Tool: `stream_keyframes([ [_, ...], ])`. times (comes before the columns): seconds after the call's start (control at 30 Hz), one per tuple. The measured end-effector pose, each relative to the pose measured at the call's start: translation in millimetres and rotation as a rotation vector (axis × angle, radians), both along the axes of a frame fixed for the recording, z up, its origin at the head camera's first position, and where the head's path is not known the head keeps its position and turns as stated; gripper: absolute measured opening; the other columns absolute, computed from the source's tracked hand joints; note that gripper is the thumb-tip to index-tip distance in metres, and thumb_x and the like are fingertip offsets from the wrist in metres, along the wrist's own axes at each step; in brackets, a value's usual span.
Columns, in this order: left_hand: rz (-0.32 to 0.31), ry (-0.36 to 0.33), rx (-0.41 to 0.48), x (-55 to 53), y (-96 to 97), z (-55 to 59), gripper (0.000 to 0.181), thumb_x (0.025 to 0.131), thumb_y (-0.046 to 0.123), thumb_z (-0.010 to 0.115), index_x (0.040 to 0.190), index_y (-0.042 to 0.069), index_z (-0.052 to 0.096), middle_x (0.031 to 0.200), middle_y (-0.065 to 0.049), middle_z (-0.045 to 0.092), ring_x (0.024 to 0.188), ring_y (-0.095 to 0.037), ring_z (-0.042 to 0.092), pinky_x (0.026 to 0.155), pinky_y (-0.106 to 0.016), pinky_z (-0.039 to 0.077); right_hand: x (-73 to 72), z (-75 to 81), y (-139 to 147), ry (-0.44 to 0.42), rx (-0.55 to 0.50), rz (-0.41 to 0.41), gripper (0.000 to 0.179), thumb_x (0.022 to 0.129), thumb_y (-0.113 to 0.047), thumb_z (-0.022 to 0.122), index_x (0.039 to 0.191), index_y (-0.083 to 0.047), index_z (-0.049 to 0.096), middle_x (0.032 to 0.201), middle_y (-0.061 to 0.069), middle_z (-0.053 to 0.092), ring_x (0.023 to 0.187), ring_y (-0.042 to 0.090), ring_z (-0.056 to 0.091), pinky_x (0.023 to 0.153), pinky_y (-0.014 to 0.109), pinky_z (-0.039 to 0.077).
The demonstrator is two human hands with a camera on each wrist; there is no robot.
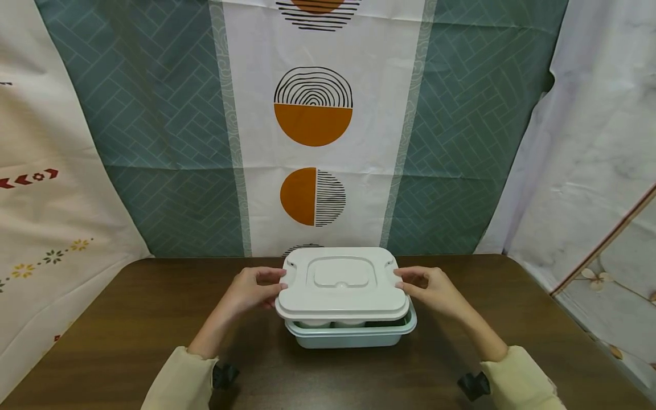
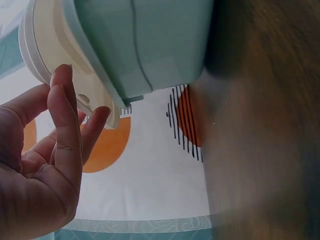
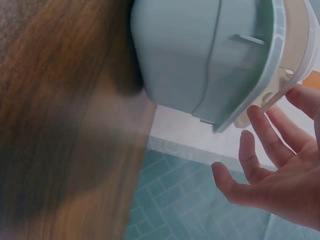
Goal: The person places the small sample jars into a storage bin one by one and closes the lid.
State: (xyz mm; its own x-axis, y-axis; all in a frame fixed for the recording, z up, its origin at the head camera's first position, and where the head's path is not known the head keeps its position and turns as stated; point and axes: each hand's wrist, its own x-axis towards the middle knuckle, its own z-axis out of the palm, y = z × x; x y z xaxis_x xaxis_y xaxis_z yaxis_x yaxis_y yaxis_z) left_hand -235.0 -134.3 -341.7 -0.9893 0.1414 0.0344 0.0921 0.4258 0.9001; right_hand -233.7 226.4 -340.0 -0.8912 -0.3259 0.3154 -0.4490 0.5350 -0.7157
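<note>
A white rectangular lid point(image 1: 340, 285) with a raised panel hangs just over a pale green plastic box point(image 1: 348, 340), leaving a gap at the front. Pale rounded shapes point(image 1: 315, 324) show through that gap; the rest of the contents is hidden. My left hand point(image 1: 257, 286) pinches the lid's left edge between thumb and fingers. At the opposite edge, my right hand point(image 1: 426, 288) pinches the lid the same way. In the left wrist view the box's side wall point(image 2: 150, 45) stands below the lid's cream underside point(image 2: 57, 40). The right wrist view shows my outer fingers point(image 3: 247, 155) spread below the lid.
The box stands on a dark brown wooden table point(image 1: 256, 376). Behind the table's far edge hangs a patterned curtain point(image 1: 318, 193) in white and green. Light cloths hang at both sides. Dark bands sit at both sleeve cuffs.
</note>
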Motion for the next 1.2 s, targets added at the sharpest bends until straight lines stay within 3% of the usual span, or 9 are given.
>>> stream_keyframes([
  [0.3, -0.019, -0.001, -0.045, -1.1, 2.3, -9.8, 0.035, 0.079, 0.006, 0.067, 0.112, -0.003, 0.062, 0.096, -0.016, 0.066, 0.053, -0.015, 0.057, 0.050, -0.029, 0.051, -2.9, -4.7, 2.0, -0.034, 0.062, -0.003, 0.034, 0.083, -0.015, 0.067, 0.111, 0.002, 0.063, 0.102, 0.013, 0.065, 0.088, 0.020, 0.060, 0.073, 0.024, 0.049],
  [0.57, -0.005, 0.001, -0.081, 4.8, 9.1, -4.5, 0.035, 0.078, 0.006, 0.069, 0.112, -0.003, 0.062, 0.097, -0.017, 0.066, 0.051, -0.017, 0.059, 0.051, -0.033, 0.052, 0.3, -3.8, 6.5, -0.026, 0.059, 0.007, 0.034, 0.083, -0.015, 0.066, 0.112, 0.002, 0.062, 0.101, 0.011, 0.064, 0.086, 0.017, 0.056, 0.079, 0.030, 0.050],
  [0.97, 0.014, 0.069, -0.254, 13.2, 25.4, 2.8, 0.036, 0.076, 0.008, 0.072, 0.109, 0.000, 0.065, 0.098, -0.014, 0.067, 0.050, -0.017, 0.061, 0.051, -0.027, 0.050, 1.9, -5.7, 12.7, -0.034, 0.044, 0.005, 0.035, 0.083, -0.014, 0.067, 0.113, 0.002, 0.062, 0.094, 0.007, 0.062, 0.083, 0.013, 0.053, 0.075, 0.026, 0.049],
  [1.2, 0.025, 0.068, -0.295, 12.6, 29.1, 2.6, 0.037, 0.075, 0.011, 0.073, 0.109, 0.000, 0.065, 0.098, -0.013, 0.067, 0.049, -0.014, 0.059, 0.052, -0.025, 0.049, 0.7, -10.1, 15.2, -0.045, 0.036, 0.014, 0.034, 0.082, -0.013, 0.067, 0.110, 0.003, 0.062, 0.083, 0.004, 0.056, 0.075, 0.010, 0.050, 0.062, 0.021, 0.043],
])
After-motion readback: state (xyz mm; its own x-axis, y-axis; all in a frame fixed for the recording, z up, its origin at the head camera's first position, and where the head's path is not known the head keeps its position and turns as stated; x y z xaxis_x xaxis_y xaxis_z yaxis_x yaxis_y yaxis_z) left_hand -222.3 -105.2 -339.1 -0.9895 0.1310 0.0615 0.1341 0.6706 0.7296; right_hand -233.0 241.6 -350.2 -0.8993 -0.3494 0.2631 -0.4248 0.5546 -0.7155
